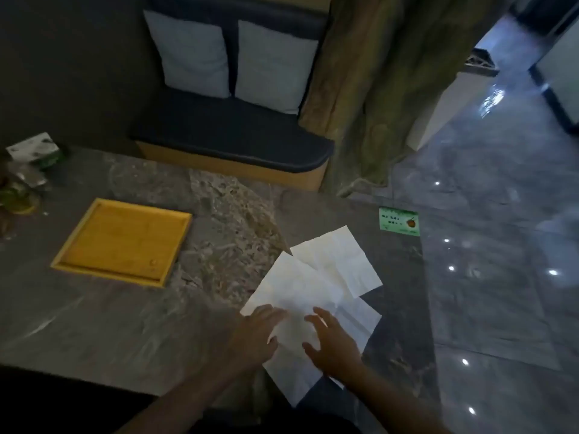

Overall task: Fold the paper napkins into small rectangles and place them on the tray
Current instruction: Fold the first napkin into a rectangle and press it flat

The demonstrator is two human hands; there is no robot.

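- Tray: wooden, on stone table, left of the napkins, well apart.
- Left hand: fingers relaxed, flat on nearest unfolded napkin.
- Right hand: fingers spread, over same napkin; contact unclear.
- Far napkin: unfolded, overlapped.

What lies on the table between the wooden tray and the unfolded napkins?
In the head view, nothing: only bare speckled table separates the tray from the napkins. Both hands rest on the nearest napkin.

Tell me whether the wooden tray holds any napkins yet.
Empty. The wooden tray shows only bare wood inside; the napkins lie spread on the table beside it.
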